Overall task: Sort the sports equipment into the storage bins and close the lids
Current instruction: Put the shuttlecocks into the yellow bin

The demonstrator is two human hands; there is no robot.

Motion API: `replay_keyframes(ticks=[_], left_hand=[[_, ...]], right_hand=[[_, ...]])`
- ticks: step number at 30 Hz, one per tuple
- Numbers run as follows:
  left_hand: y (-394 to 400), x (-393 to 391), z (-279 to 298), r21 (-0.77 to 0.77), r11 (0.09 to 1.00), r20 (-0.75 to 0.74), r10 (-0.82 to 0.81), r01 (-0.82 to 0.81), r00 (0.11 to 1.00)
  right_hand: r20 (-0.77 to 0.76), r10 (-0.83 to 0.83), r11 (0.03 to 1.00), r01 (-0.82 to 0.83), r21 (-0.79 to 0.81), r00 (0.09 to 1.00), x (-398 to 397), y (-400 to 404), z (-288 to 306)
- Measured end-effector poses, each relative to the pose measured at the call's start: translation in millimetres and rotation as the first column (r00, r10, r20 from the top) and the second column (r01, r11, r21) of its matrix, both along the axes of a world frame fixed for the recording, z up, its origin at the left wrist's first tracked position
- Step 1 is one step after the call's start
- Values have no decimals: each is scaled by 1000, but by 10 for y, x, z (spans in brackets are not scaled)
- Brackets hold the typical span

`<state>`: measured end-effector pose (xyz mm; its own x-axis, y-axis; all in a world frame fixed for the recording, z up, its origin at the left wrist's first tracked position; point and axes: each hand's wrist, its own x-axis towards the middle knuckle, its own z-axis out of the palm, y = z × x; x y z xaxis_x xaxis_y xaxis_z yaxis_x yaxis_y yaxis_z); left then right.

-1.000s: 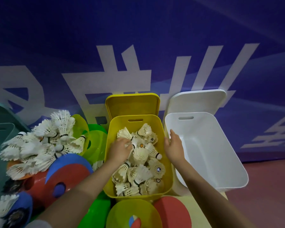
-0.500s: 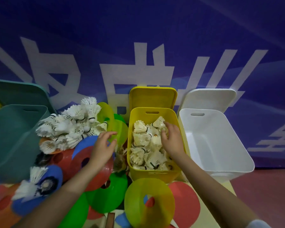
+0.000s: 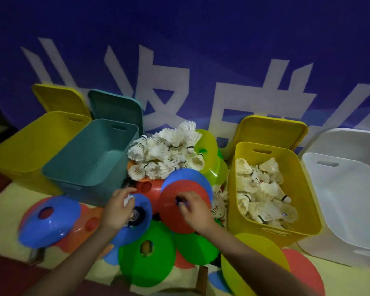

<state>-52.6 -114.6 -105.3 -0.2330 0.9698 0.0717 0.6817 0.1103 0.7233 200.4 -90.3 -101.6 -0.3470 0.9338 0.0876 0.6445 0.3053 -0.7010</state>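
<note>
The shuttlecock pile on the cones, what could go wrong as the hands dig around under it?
The shuttlecock pile sits heaped on stacked cones; pulling the red cone under the right hand may tip it over. The left hand seems to hold a white shuttlecock; a tight grip could crush it.

Both bare forearms reach forward from the bottom edge and angle in toward each other. The left hand [image 3: 118, 211] is turned palm down, its fingers curled around something small and white. The right hand [image 3: 193, 211] lies just beside it, also palm down, with thumb and forefinger pinched close together at their tips. The two hands are near each other but apart.
</note>
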Motion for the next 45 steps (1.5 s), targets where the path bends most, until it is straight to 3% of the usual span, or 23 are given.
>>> replay_keyframes(ticks=[5,9,14,17,21,24,31,37,45], left_hand=[[-363,-596,-263,-61,998,-75,7,-12,997],[-445,-799,-439,-159,985,-189,-100,70,977],[-356,-821,-456,-227,949,-327,-287,220,900],[-259,-887,-470,-290,911,-424,-396,292,814],[-127,-1063,-516,-361,852,-446,-515,379,732],[-55,-1224,-580,-417,791,-370,-597,447,712],[-117,-1278,-437,-243,848,-145,-512,471,847],[-156,-1114,-131,-35,919,106,-386,392,916],[37,-616,237,52,962,354,-269,268,896]], right_hand=[[157,191,980,-180,-84,969,-748,-58,-227],[335,309,951,-299,-83,890,-1229,-26,-311],[663,306,947,-293,-134,683,-1567,28,-441],[723,275,959,-234,-160,634,-1634,0,-524],[643,196,980,-128,-152,740,-1595,-22,-532],[553,126,989,-60,-136,824,-1494,-42,-464],[289,-104,985,138,-100,952,-1208,-126,-323],[90,-284,947,294,-130,955,-1050,-165,-235],[-220,-423,904,394,-165,879,-912,-116,-57]])
